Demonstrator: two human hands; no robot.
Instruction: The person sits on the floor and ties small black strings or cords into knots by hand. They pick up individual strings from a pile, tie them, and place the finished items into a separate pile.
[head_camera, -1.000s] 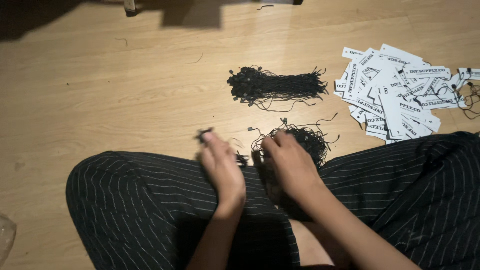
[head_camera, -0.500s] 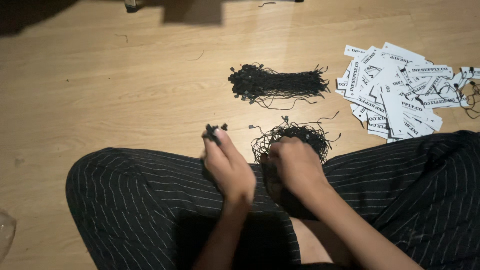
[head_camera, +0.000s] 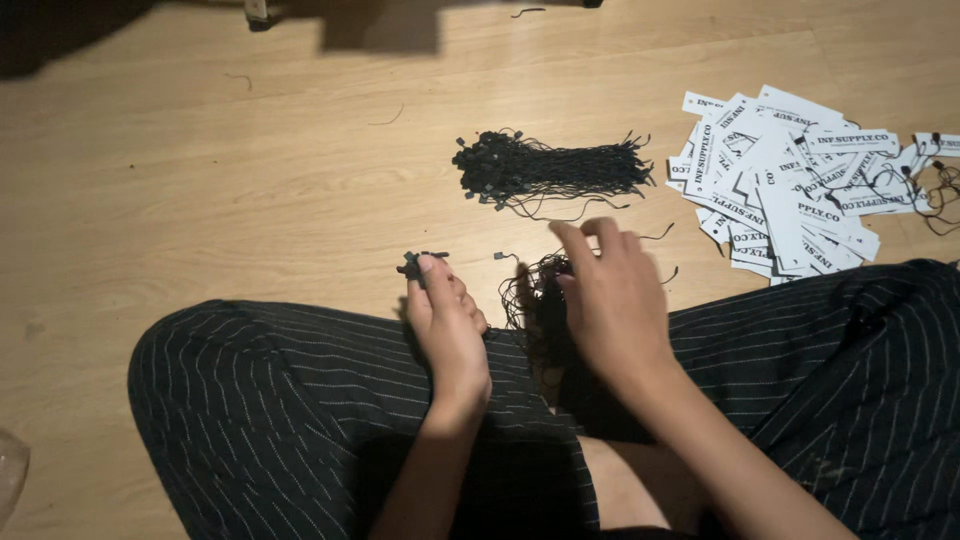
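Pinching a small black string fastener (head_camera: 422, 262) between fingertips, the left hand (head_camera: 447, 325) rests on the striped trouser leg (head_camera: 290, 400), its fingers curled shut around the little plastic end. Just beside it, a loose tangle of thin black strings (head_camera: 530, 295) lies at the edge of the leg on the pale wooden floor (head_camera: 200, 180). The right hand (head_camera: 610, 300) hovers over that tangle with fingers spread and slack; whether any fingertip grips a strand cannot be told, since the hand covers most of it. Farther out, a tidier bundle of black strings (head_camera: 550, 168) lies lengthwise on the boards, and to its right sits a heap of white paper tags (head_camera: 790, 180), flat and rectangular, partly cut off by the frame edge. A half second ago the right hand lay closed on the tangle; now it is lifted and opened, while the left has barely shifted
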